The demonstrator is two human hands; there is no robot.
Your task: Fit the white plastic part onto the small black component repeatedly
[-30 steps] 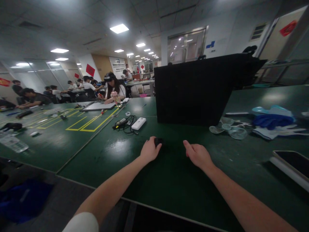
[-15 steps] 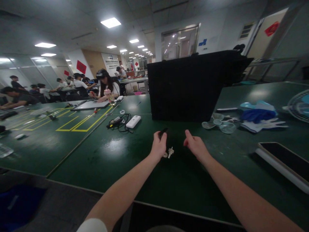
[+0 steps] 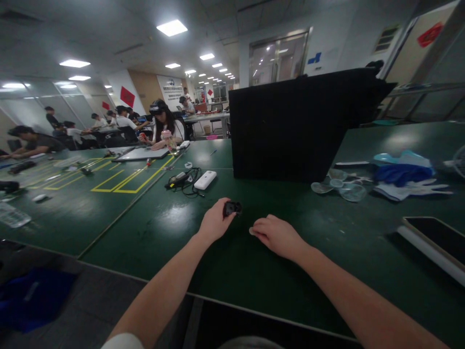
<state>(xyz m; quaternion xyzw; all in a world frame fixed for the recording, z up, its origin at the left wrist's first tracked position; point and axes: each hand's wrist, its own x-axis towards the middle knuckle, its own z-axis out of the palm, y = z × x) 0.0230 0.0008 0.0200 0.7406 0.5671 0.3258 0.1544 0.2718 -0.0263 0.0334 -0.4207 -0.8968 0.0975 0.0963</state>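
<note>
My left hand (image 3: pixel 214 220) is closed round a small black plastic housing (image 3: pixel 232 209), held just above the green tabletop, with its hollow side showing. To the right of it, my right hand (image 3: pixel 276 235) is closed in a pinch low over the table. Between its fingertips the edge of a small off-white plastic gear (image 3: pixel 251 231) shows; the fingers hide most of it. The two hands are a short way apart.
A large black box (image 3: pixel 286 131) stands behind my hands. A white power bank (image 3: pixel 205 180) and a black cable (image 3: pixel 185 182) lie to the left. Gloves (image 3: pixel 403 174), clear plastic cups (image 3: pixel 341 186) and a phone (image 3: pixel 436 237) are on the right. A co-worker (image 3: pixel 165 123) sits across the table.
Small off-white gear parts came into sight on the table beside my left hand. My right hand has since moved left and down and pinched one. The left hand tilted the housing, its hollow side now showing.
</note>
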